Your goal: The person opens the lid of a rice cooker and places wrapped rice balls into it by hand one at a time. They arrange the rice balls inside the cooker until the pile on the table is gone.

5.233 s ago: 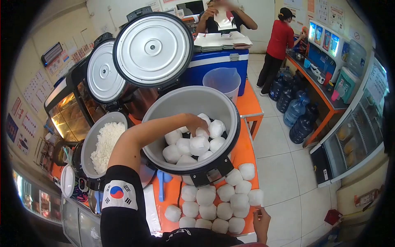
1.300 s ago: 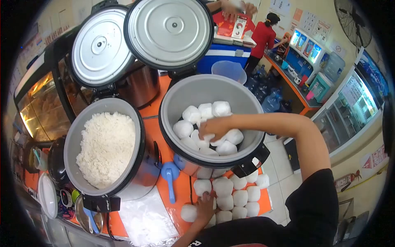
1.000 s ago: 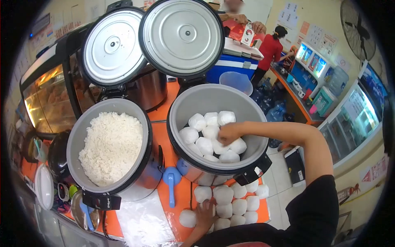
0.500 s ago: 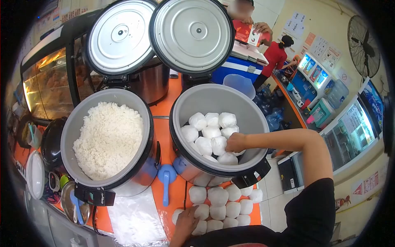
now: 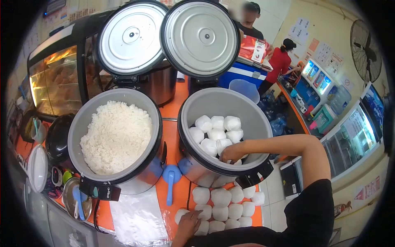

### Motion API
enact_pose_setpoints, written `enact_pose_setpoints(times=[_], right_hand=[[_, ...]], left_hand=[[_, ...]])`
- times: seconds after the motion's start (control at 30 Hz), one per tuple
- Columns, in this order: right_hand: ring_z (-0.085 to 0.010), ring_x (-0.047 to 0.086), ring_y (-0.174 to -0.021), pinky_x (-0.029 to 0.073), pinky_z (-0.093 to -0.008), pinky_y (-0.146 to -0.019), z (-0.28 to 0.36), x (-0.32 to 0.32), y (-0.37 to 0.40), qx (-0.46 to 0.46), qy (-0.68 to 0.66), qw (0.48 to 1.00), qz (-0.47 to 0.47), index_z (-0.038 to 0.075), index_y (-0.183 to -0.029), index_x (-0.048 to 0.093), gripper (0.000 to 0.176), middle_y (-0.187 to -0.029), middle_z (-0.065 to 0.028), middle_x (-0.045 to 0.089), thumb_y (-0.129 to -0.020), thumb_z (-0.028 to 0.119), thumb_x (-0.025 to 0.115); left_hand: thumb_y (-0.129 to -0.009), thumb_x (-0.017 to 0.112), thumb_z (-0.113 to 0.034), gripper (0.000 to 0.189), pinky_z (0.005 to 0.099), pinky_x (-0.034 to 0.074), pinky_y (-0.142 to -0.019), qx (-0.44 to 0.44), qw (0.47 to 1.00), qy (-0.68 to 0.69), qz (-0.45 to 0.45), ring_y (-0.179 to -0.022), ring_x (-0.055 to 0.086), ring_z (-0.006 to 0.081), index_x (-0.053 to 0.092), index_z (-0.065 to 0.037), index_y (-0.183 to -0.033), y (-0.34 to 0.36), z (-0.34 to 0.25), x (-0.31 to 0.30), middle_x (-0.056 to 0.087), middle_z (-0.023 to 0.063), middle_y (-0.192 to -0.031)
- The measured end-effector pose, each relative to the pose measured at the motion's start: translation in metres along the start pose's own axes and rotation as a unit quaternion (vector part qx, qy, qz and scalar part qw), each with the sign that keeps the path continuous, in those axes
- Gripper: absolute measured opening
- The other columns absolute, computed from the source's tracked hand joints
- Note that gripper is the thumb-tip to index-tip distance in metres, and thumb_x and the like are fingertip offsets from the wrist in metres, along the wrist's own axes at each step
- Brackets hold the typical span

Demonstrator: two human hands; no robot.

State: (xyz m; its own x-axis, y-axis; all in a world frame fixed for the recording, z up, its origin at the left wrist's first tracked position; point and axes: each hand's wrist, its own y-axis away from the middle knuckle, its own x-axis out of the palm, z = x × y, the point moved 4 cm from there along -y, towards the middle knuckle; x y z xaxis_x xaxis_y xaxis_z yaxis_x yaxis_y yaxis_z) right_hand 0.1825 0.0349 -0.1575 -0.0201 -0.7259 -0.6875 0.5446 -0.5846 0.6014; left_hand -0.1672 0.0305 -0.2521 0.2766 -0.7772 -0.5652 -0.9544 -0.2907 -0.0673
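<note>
Now right hand (image 5: pixel 231 153) in cooker (image 5: pixel 258 119) (w/ rice packs (image 5: pixel 217 134)).

I see an orange tabletop (image 5: pixel 171 122) carrying a big round left grey rice cooker (image 5: pixel 84 117) and a right grey rice cooker (image 5: pixel 230 103) side by side. In front of the right one, white plastic-wrapped rice balls (image 5: pixel 221 197) lie in tight rows. A blue plastic scoop (image 5: pixel 170 181) and clear plastic sheets (image 5: pixel 138 216) lie just to their left.

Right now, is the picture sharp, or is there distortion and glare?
Head view: strong fisheye bending, black corners; the two open lids show soft glare; the wrapped rice balls and the right hand in the pot are sharp, no motion blur.
</note>
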Motion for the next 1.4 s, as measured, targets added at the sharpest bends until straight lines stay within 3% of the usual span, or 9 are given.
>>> enact_pose_setpoints(times=[0.27,0.3,0.57,0.7,0.8,0.9,1.07,1.27,1.4], right_hand=[[-0.0362,0.062,-0.091,0.05,-0.043,-0.081,0.02,-0.044,-0.019,0.123,-0.025,0.992,0.005,-0.003,-0.09,0.064,0.021,-0.099,-0.0209,0.064,-0.074,0.011,0.066],[-0.0371,0.062,-0.087,0.051,-0.0435,-0.078,0.029,-0.057,-0.016,0.107,-0.012,0.989,-0.099,-0.005,-0.089,0.062,0.022,-0.1,-0.023,0.063,-0.076,0.013,0.063],[-0.0371,0.057,-0.107,0.045,-0.0408,-0.095,0.005,-0.019,-0.036,-0.048,-0.008,0.988,-0.148,-0.003,-0.115,0.059,0.034,-0.116,-0.0247,0.059,-0.087,0.018,0.058],[-0.0353,0.058,-0.1,0.047,-0.0405,-0.088,-0.005,-0.002,-0.05,-0.076,0.014,0.985,-0.153,-0.005,-0.102,0.062,0.031,-0.109,-0.0238,0.061,-0.079,0.015,0.064],[-0.0338,0.057,-0.105,0.047,-0.0403,-0.088,-0.009,-0.033,-0.057,0.066,-0.021,0.996,-0.048,-0.004,-0.098,0.062,0.027,-0.106,-0.0235,0.061,-0.079,0.014,0.063],[-0.0342,0.055,-0.112,0.045,-0.0425,-0.092,0.02,-0.098,-0.03,0.139,-0.045,0.956,-0.254,-0.004,-0.11,0.056,0.039,-0.122,-0.0218,0.054,-0.074,0.008,0.063],[-0.0385,0.056,-0.105,0.046,-0.0423,-0.094,-0.014,-0.062,-0.053,0.096,-0.011,0.959,-0.265,-0.002,-0.12,0.05,0.056,-0.116,-0.0205,0.053,-0.068,0.007,0.068],[-0.0373,0.059,-0.1,0.047,-0.0411,-0.088,-0.013,-0.094,-0.054,0.019,-0.079,0.987,-0.142,-0.002,-0.111,0.057,0.047,-0.103,-0.0214,0.059,-0.068,0.011,0.071],[-0.0383,0.052,-0.112,0.043,-0.0427,-0.096,-0.042,-0.107,-0.062,0.107,0.056,0.938,-0.325,-0.002,-0.113,0.059,0.046,-0.12,-0.0228,0.055,-0.072,0.019,0.07]], left_hand=[[-0.083,0.066,-0.019,0.037,0.0429,0.048,-0.082,-0.022,0.999,-0.021,-0.042,-0.095,0.061,0.0339,0.059,-0.009,-0.118,0.024,0.008,-0.017,0.065,0.0149,-0.102],[-0.083,0.065,-0.018,0.035,0.0424,0.048,-0.083,-0.019,0.999,-0.021,-0.041,-0.096,0.061,0.0334,0.059,-0.009,-0.117,0.022,0.006,-0.016,0.065,0.0145,-0.103],[-0.084,0.063,-0.018,0.033,0.0404,0.046,-0.084,0.01,0.999,-0.035,-0.019,-0.099,0.06,0.0302,0.06,-0.009,-0.116,0.005,0.0,-0.005,0.064,0.0128,-0.104],[-0.084,0.062,-0.017,0.032,0.0408,0.046,-0.084,0.001,0.999,-0.052,-0.009,-0.098,0.061,0.0296,0.06,-0.01,-0.115,0.0,0.001,-0.005,0.064,0.0127,-0.103],[-0.084,0.062,-0.016,0.032,0.0407,0.047,-0.083,0.006,0.998,-0.05,-0.026,-0.097,0.061,0.0294,0.06,-0.01,-0.115,0.006,0.008,-0.003,0.064,0.0127,-0.101],[-0.084,0.062,-0.015,0.031,0.0413,0.047,-0.082,0.016,0.999,-0.04,-0.025,-0.096,0.061,0.0293,0.06,-0.01,-0.114,0.005,0.008,0.0,0.064,0.0126,-0.101],[-0.084,0.061,-0.016,0.031,0.0413,0.047,-0.082,0.027,0.998,-0.05,0.007,-0.095,0.062,0.0288,0.06,-0.011,-0.114,0.003,0.007,-0.001,0.065,0.0125,-0.102],[-0.081,0.067,-0.031,0.05,0.0447,0.041,-0.09,0.0,0.992,-0.122,0.034,-0.104,0.056,0.0298,0.053,-0.016,-0.126,0.0,0.012,0.008,0.058,0.0106,-0.112],[-0.072,0.074,-0.044,0.069,0.0504,0.036,-0.093,0.016,0.983,-0.185,-0.009,-0.107,0.053,0.0322,0.049,-0.019,-0.131,-0.007,0.018,0.024,0.056,0.01,-0.116]])
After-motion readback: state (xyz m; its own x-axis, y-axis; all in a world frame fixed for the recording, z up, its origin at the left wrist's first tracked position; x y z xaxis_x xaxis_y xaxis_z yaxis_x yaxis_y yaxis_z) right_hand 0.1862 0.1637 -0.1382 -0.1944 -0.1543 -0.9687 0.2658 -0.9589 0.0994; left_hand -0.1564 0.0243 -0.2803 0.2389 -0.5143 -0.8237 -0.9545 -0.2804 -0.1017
